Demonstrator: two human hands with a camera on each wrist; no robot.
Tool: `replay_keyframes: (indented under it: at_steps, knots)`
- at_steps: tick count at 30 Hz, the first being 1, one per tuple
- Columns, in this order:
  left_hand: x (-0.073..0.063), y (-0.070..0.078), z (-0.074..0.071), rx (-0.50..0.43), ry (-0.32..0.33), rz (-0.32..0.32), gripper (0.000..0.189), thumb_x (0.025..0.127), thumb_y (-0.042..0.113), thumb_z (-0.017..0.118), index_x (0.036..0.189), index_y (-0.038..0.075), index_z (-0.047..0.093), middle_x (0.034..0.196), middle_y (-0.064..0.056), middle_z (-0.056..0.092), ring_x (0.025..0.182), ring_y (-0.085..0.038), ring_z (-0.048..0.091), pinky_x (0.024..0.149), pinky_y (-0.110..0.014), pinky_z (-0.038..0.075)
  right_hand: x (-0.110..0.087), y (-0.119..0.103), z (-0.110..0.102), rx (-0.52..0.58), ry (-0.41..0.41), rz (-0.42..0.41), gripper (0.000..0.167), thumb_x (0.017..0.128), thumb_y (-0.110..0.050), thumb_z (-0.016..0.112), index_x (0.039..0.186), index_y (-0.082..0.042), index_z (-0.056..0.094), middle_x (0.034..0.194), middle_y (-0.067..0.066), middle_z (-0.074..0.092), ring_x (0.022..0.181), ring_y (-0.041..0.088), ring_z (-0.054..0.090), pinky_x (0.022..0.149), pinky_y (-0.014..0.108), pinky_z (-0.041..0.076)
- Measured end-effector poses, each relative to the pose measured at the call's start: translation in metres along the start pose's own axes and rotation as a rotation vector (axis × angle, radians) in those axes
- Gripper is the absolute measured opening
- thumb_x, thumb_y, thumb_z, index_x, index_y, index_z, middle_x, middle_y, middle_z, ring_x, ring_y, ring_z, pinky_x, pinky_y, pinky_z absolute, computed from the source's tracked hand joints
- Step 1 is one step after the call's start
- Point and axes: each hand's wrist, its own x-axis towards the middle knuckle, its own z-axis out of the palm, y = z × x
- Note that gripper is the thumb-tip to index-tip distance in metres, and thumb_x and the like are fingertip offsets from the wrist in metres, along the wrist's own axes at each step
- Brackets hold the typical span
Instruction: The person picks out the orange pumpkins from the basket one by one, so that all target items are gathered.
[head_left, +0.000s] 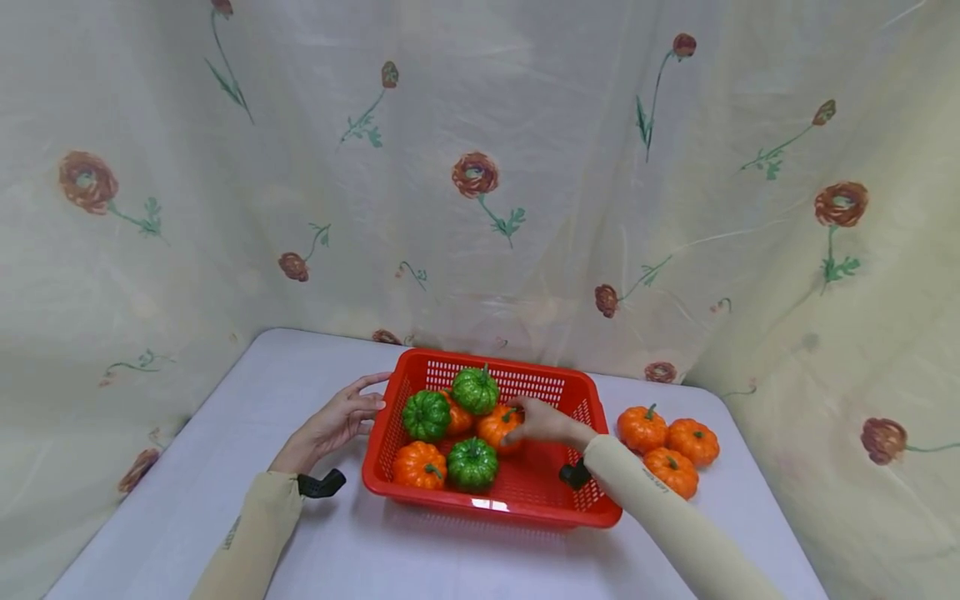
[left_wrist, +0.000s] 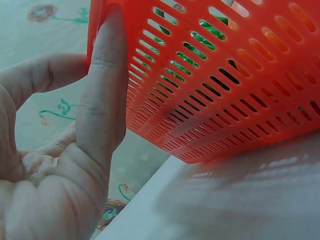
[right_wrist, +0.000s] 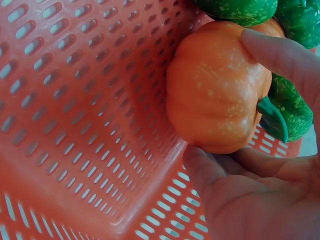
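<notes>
The right hand (head_left: 546, 421) pinched a ribbed orange pumpkin with a green stem (head_left: 495, 430) between thumb and fingers, inside a rectangular red perforated plastic basket (head_left: 543, 516), near three speckled green pumpkins (head_left: 472, 464). The left hand (head_left: 335, 425), fingers spread, touched the basket's left rim. The basket stood on a white desk (head_left: 420, 568).

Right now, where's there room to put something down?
There's bare table in front of the basket and left of the left hand. Inside, bare floor lies between the front green pumpkin and right wall. Crowded: the basket's left half, and the table by its right wall, with three orange pumpkins.
</notes>
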Motion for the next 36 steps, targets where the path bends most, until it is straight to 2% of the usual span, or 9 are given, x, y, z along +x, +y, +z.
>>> replay_keyframes:
  at_steps: [4, 11, 15, 26, 31, 36]
  knots:
    - [0.002, 0.0, 0.0, 0.008, -0.003, 0.009, 0.063, 0.096, 0.007, 0.053, 0.152, 0.02, 0.026, 0.112, -0.006, 0.056, 0.094, -0.017, 0.068, 0.078, -0.036, 0.059, -0.002, -0.001, 0.001, 0.001, 0.014, 0.009, 0.071, 0.072, -0.019, 0.083, 0.131, 0.003, 0.051, 0.113, 0.009, 0.063, 0.098, 0.018, 0.059, 0.093, 0.036, 0.05]
    - [0.003, -0.004, -0.001, 0.005, -0.011, -0.002, 0.062, 0.096, 0.008, 0.053, 0.151, 0.02, 0.026, 0.114, -0.007, 0.058, 0.095, -0.017, 0.067, 0.078, -0.036, 0.059, -0.01, 0.0, -0.002, -0.072, 0.011, -0.006, 0.07, 0.072, -0.019, 0.083, 0.131, 0.002, 0.052, 0.116, 0.01, 0.062, 0.099, 0.018, 0.058, 0.095, 0.038, 0.05]
    - [0.003, -0.006, -0.001, 0.003, -0.011, -0.007, 0.063, 0.097, 0.008, 0.052, 0.152, 0.02, 0.026, 0.117, -0.007, 0.057, 0.096, -0.017, 0.067, 0.078, -0.035, 0.059, -0.019, -0.002, -0.006, -0.077, 0.003, -0.02, 0.071, 0.071, -0.019, 0.084, 0.132, 0.002, 0.052, 0.119, 0.011, 0.062, 0.101, 0.019, 0.059, 0.096, 0.039, 0.049]
    - [0.003, -0.004, -0.001, 0.014, -0.001, -0.002, 0.063, 0.096, 0.009, 0.054, 0.152, 0.02, 0.026, 0.116, -0.008, 0.053, 0.098, -0.018, 0.067, 0.081, -0.037, 0.059, -0.047, -0.013, -0.026, -0.028, -0.035, 0.017, 0.072, 0.076, -0.024, 0.081, 0.139, -0.009, 0.049, 0.129, 0.007, 0.057, 0.113, 0.022, 0.055, 0.102, 0.043, 0.047]
    - [0.002, -0.003, -0.001, 0.018, 0.007, 0.0, 0.063, 0.096, 0.008, 0.053, 0.151, 0.021, 0.027, 0.118, -0.008, 0.053, 0.099, -0.018, 0.066, 0.081, -0.037, 0.059, -0.059, -0.011, -0.036, -0.05, -0.032, 0.038, 0.073, 0.076, -0.029, 0.081, 0.139, -0.014, 0.049, 0.131, 0.007, 0.056, 0.112, 0.021, 0.054, 0.099, 0.043, 0.049]
    - [0.001, -0.003, -0.002, 0.018, 0.006, 0.001, 0.062, 0.097, 0.008, 0.052, 0.152, 0.021, 0.026, 0.115, -0.007, 0.055, 0.098, -0.018, 0.067, 0.08, -0.037, 0.059, -0.07, -0.01, -0.046, -0.038, -0.034, 0.04, 0.074, 0.076, -0.029, 0.081, 0.14, -0.013, 0.048, 0.132, 0.009, 0.056, 0.115, 0.024, 0.053, 0.098, 0.045, 0.05]
